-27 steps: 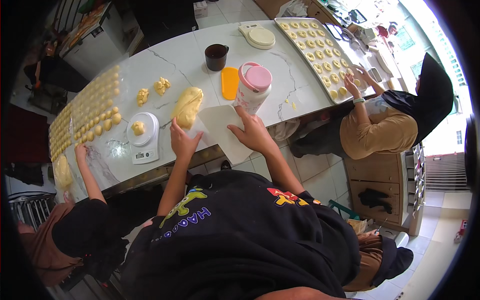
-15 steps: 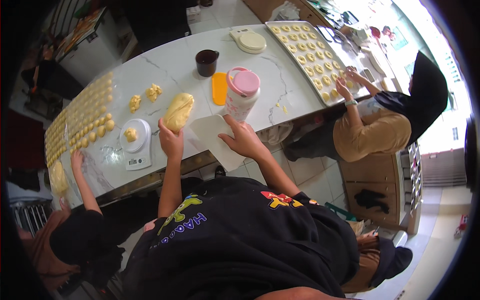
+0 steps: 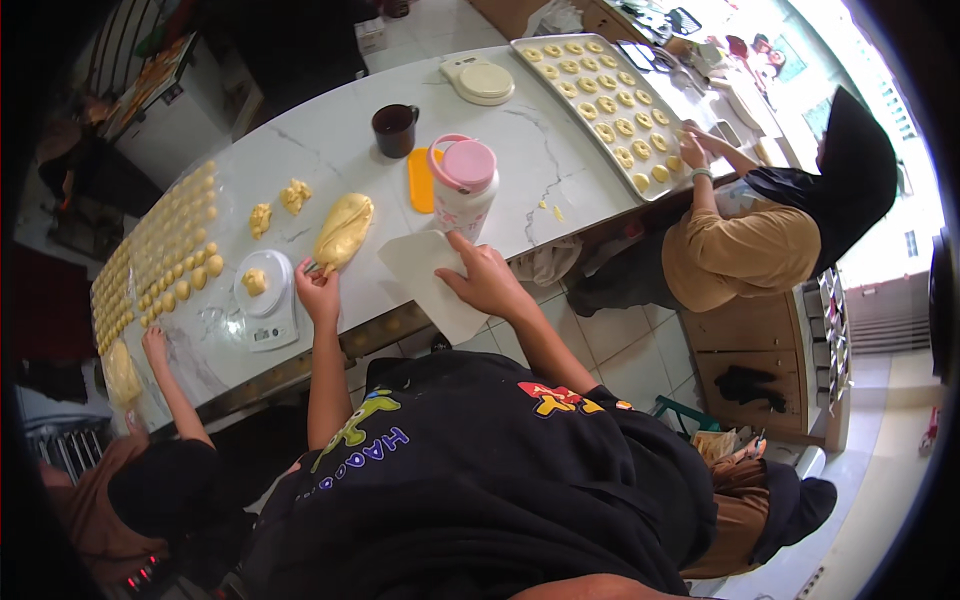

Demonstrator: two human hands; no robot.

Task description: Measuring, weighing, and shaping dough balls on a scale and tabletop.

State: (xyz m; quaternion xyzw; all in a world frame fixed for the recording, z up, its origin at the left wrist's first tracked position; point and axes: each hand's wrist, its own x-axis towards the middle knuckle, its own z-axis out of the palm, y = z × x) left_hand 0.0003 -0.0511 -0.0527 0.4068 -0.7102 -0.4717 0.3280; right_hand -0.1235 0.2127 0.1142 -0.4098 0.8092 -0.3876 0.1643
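My left hand [image 3: 318, 293] is closed on the narrow near end of a long yellow dough lump [image 3: 345, 230], pinching its tip while the rest lies on the table. In my right hand [image 3: 490, 283] is a broad white dough scraper [image 3: 425, 272], held between thumb and fingers just over the table's near edge. To the left of my left hand stands a white digital scale [image 3: 272, 325], with a small piece of dough [image 3: 255, 281] on its round pan. Two more rough dough pieces, one nearer [image 3: 260, 219] and one farther [image 3: 295, 196], lie beyond the scale.
A white bottle with pink lid [image 3: 464, 190] stands before an orange sheet [image 3: 421, 182] and a dark mug [image 3: 396, 130]. Rows of dough balls [image 3: 170, 245] lie at left, near a co-worker's hand [image 3: 154, 343]. Another co-worker [image 3: 750, 225] handles dough by a tray [image 3: 590, 135].
My left hand has slid from the dough lump's side to its near tip, which it now pinches. The scraper stays in my right hand. The right co-worker's hands have come together.
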